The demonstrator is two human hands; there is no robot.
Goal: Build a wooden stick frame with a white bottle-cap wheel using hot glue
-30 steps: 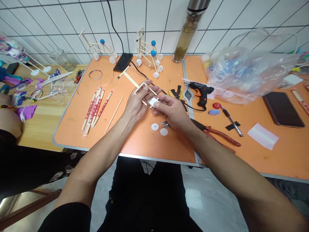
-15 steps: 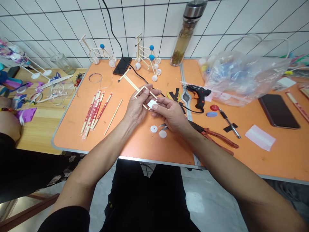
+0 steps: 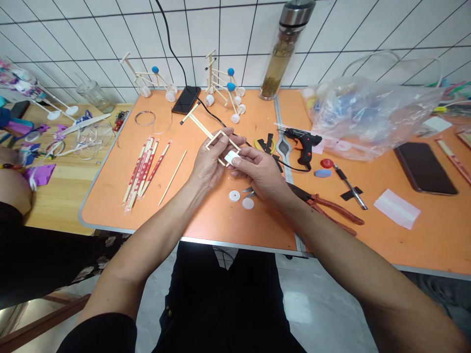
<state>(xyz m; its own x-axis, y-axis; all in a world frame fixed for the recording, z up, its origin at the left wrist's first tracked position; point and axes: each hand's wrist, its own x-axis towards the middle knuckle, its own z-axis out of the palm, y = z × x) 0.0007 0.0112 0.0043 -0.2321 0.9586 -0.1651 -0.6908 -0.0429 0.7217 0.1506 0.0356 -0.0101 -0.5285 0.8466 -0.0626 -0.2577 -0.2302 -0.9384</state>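
My left hand (image 3: 212,159) is closed on a small frame of joined wooden sticks (image 3: 200,126), its crossbar pointing up and left. Between the thumb and fingers of my right hand (image 3: 263,169) is a small white piece (image 3: 231,157), pressed against or close to the frame's lower end; exact contact cannot be made out. Just below the hands, a white wheel-like disc (image 3: 234,196) and a plain white disc (image 3: 248,203) lie on the orange table (image 3: 206,220). Partly under my right wrist are pliers with red handles (image 3: 336,211).
Wrapped chopsticks (image 3: 142,171) and a loose stick (image 3: 172,177) lie left. Stick tricycle models (image 3: 224,88), a phone (image 3: 186,100) and a tea bottle (image 3: 281,54) stand behind. A glue gun (image 3: 303,144), pen (image 3: 349,186) and plastic bag (image 3: 368,117) are right. Someone's arm (image 3: 14,189) shows left.
Both hands keep nearly the same place. The white piece has tilted slightly in my right fingers, against the wooden frame's lower end.
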